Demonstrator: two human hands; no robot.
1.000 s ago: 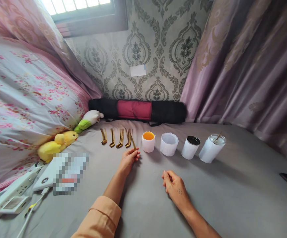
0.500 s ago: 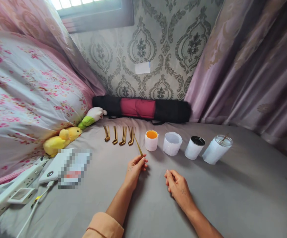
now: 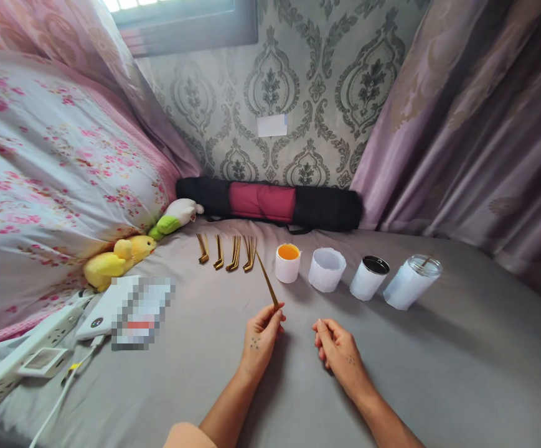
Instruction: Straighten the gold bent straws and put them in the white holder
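My left hand (image 3: 261, 339) is closed, its thumb and fingers pinching the near end of a thin gold-coloured metal straw (image 3: 269, 283). The straw points up and away, its far tip beside several bundles of similar bent gold straws (image 3: 233, 255) laid in a row. My right hand (image 3: 340, 351) is curled closed over the grey sheet; whatever its fingers may hold is hidden. Beyond the hands stand a white-wrapped cup with an orange inside (image 3: 287, 266), a wider whitish cup (image 3: 327, 274), a white-wrapped can with a dark inside (image 3: 368, 281) and a wrapped glass jar (image 3: 408, 286) with a thin stick in it.
A black and red rolled bag (image 3: 263, 202) lies along the patterned wall. To the left are a yellow plush toy (image 3: 116, 261), a green and white plush (image 3: 174, 221), a white power bank (image 3: 104, 311) and a power strip (image 3: 27, 348) with a cable. Curtains hang on both sides.
My left hand has moved slightly right and nearer to me with the straw, and more of the straw's length shows. My right hand stays almost where it was. The view has shifted slightly.
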